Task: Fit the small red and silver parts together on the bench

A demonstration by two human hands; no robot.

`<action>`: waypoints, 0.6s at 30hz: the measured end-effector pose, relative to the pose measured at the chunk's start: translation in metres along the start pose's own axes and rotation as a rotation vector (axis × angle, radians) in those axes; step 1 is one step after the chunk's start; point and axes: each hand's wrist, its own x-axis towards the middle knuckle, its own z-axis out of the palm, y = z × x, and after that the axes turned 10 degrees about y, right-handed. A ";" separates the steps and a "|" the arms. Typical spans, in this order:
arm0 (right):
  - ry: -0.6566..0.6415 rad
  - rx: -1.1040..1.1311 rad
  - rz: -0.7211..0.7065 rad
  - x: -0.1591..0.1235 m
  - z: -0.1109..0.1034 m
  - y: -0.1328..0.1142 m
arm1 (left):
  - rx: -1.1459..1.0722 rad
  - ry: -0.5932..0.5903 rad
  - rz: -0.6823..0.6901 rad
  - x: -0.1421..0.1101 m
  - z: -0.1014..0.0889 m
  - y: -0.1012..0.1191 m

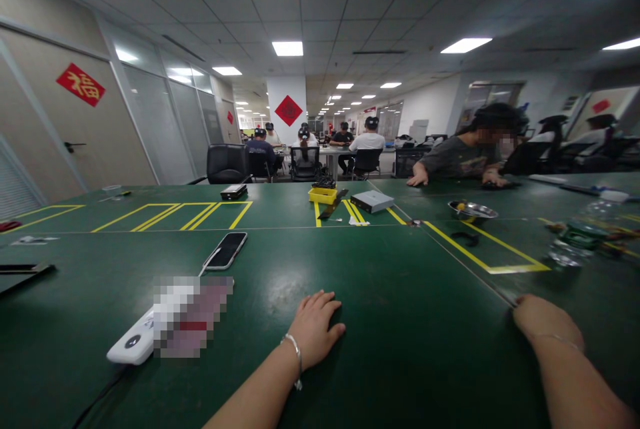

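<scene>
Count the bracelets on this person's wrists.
2: a silver bracelet on the wrist of the left hand, and a thin metal bracelet on the wrist of the right hand.

Straight ahead of the fingers [320, 312], at the far side of the green tabletop [400, 349], a yellow tray [323, 196] holding a bundle of black cables [324, 182] sits just beside a silver box [373, 201]. Ahead and to the right of the fingers, a metal bowl [473, 210] rests near a black cord [465, 238], with a yellow tape outline [490, 249] running past both. Further right lies a clear bag [575, 236] of green and coloured parts. Beyond the tabletop, a co-worker [463, 157] in a grey T-shirt leans over with both hands down. Far to the left of the fingers stand a black office chair [227, 164] and a door [75, 116] bearing a red paper sign [80, 84]. More people [320, 146] sit at tables in the distance.
</scene>
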 end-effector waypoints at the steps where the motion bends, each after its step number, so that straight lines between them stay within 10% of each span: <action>1: -0.077 -0.004 0.050 -0.001 -0.003 -0.002 | -0.001 0.000 0.001 0.000 0.000 0.000; 10: -0.052 0.016 0.053 -0.015 -0.027 -0.027 | 0.015 -0.020 -0.004 0.001 -0.002 0.001; 18: 0.104 0.279 -0.582 -0.075 -0.048 -0.147 | -0.143 0.052 -0.069 0.004 -0.003 0.008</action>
